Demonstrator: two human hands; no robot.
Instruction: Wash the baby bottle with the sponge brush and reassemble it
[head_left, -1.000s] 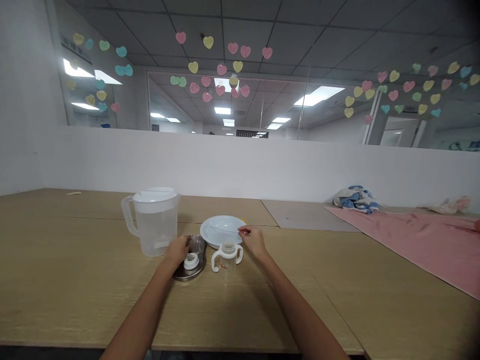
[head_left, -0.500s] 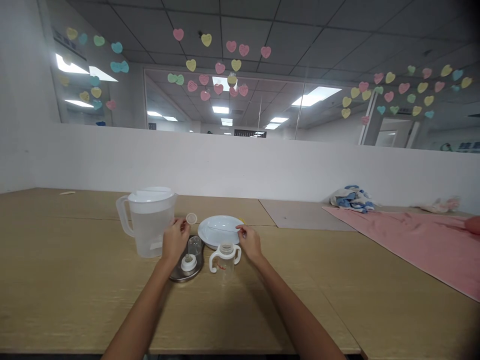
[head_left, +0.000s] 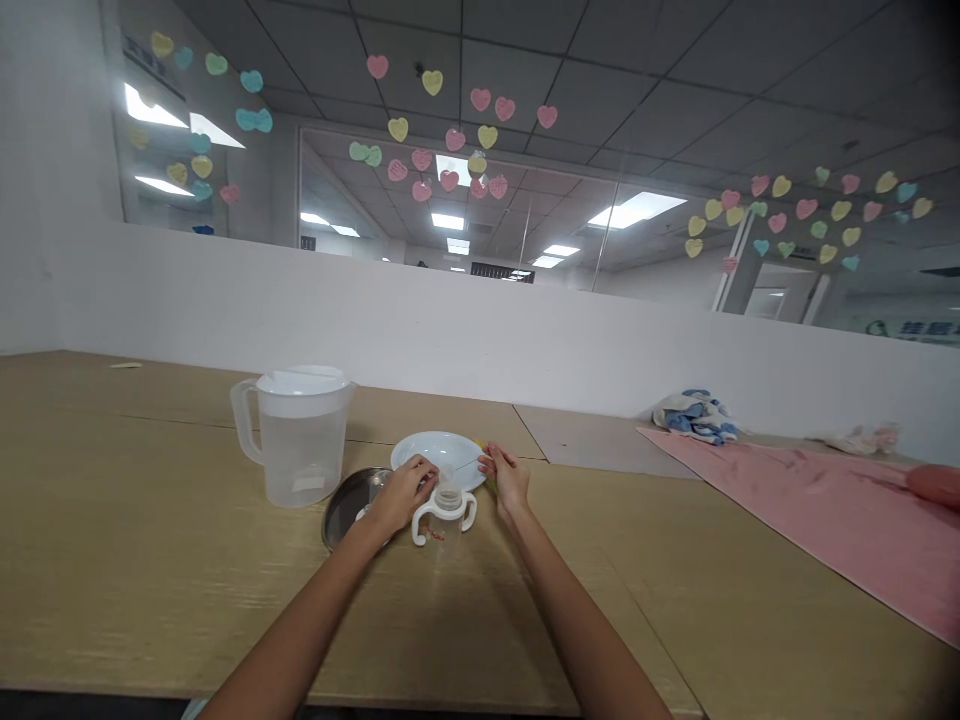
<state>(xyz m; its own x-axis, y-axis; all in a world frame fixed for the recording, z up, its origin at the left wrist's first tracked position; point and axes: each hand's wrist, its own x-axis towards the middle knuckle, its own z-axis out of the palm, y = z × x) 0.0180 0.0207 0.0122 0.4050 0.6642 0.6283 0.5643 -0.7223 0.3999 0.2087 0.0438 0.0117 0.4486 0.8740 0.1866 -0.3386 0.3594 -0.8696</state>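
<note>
Now the left hand (head_left: 403, 495) had swung to the baby bottle (head_left: 448, 522), grip curled, while the right hand (head_left: 508, 478) pinched nearby; whether either held anything, I couldn't tell.

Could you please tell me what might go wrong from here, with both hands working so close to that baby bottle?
The left hand is right at the top of the two-handled baby bottle, so a slip could tip it over. The right hand is beside the white plate and might nudge it.
</note>
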